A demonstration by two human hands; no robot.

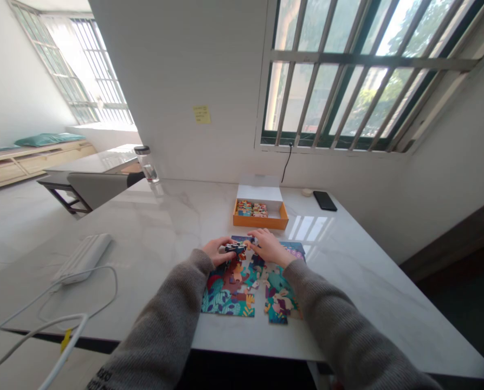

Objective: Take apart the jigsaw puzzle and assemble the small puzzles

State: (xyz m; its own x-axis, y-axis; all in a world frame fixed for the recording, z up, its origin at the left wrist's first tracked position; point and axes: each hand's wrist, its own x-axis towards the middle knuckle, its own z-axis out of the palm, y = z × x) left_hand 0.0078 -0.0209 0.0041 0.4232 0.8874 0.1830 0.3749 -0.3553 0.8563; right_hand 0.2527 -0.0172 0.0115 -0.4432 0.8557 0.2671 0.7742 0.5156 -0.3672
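A white marble surface [144, 227] is holding everything. An orange box [260, 221] of puzzle pieces is sitting near the middle of the frame. Below it, a jigsaw puzzle [229, 292] with gaps is lying flat. The left hand [216, 252] is gripping a dark puzzle piece [236, 248] in its closed fingers. The right hand [269, 247] is resting open on the puzzle, just beside that piece. A slip could be dropping the piece, and a bump could be pushing loose pieces apart.

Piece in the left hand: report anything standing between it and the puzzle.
Nothing visible does. The piece sits in the fingers of the left hand, just above the puzzle. The right hand lies beside it, not beneath it.
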